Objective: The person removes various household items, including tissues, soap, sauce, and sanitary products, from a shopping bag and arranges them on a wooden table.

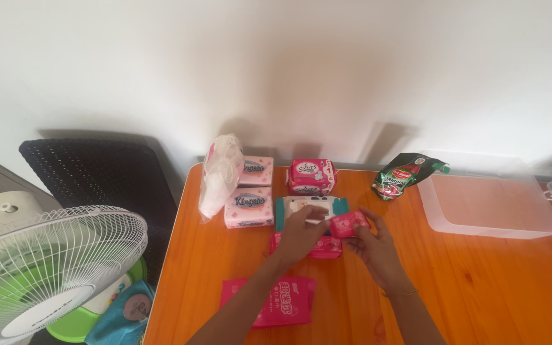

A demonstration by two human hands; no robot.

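Over the middle of the orange table (480,287), my right hand (373,246) and my left hand (301,231) together hold a small pink packet (347,224). The left hand's fingers also reach over a white and teal wipes pack (308,207). Under the hands lies a flat pink pack (317,248). Nearer to me lies a larger pink pack (282,303), partly covered by my left forearm.
Two pink-and-white tissue boxes (249,207), a clear bag of white pads (220,176), a pink pad pack (311,176) and a green sauce pouch (404,176) stand at the back. A clear plastic lid (490,204) lies right. A fan (46,268) and black chair (97,172) stand left.
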